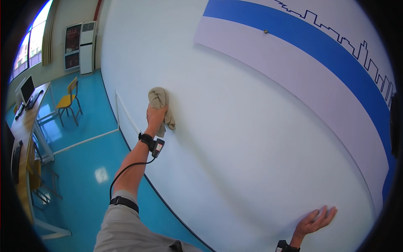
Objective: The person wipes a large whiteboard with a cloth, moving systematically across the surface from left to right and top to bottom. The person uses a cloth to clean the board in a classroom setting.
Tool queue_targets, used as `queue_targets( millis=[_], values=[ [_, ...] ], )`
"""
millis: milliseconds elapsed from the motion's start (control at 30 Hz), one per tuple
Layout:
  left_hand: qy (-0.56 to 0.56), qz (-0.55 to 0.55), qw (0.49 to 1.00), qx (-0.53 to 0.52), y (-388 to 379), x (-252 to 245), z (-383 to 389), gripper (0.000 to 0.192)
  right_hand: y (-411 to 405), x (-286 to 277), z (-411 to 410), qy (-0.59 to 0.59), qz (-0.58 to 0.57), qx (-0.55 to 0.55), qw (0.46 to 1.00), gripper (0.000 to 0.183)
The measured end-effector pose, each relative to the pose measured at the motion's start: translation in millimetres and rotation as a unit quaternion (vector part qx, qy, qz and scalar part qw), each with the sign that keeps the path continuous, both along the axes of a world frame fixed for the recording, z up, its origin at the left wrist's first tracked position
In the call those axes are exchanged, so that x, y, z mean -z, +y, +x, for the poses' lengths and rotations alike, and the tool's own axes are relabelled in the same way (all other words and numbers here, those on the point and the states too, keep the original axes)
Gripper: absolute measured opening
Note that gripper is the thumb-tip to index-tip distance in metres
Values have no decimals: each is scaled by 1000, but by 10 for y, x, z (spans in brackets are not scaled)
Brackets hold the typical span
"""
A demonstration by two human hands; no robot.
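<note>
My left hand (pixel 155 118) grips a bunched beige cloth (pixel 157 98) and holds it against the white wall (pixel 220 126). A folded end of the cloth hangs down beside my wrist. A black strap with a small cabled device (pixel 157 148) sits on that wrist. At the lower right, my right hand (pixel 315 222) holds nothing, its fingers spread and slightly curled. It is close to the wall; whether the fingertips touch it I cannot tell. Another strapped device (pixel 282 246) shows partly at the right wrist.
A panel with a blue band (pixel 302 41) and a skyline outline is mounted on the upper wall. Left, a wooden desk (pixel 26 132) carries a monitor (pixel 26 89) and keyboards; a yellow chair (pixel 66 100) stands on the blue floor (pixel 85 167). White line markings (pixel 86 140) cross the floor.
</note>
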State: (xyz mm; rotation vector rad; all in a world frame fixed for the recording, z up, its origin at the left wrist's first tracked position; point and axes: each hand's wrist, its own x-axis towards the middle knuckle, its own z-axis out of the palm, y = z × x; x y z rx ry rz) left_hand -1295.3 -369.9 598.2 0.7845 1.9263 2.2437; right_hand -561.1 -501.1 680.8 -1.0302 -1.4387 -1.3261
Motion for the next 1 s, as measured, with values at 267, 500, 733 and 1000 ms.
queue_targets(
  millis=[267,500,733,1000],
  values=[
    [-175,1,983,47,-178,1563,478,51,-31,35,-79,2,8,-2,1000,35],
    [-257,-29,964,54,-524,2166,1225,47,-21,60,-114,5,7,-12,1000,35],
    [-223,-36,971,83,-913,2078,1946,49,-79,100,-205,19,-3,-46,999,34],
    [-102,-2,986,133,-1270,1187,2435,58,-184,-2,-314,-5,13,-94,995,24]
  ],
)
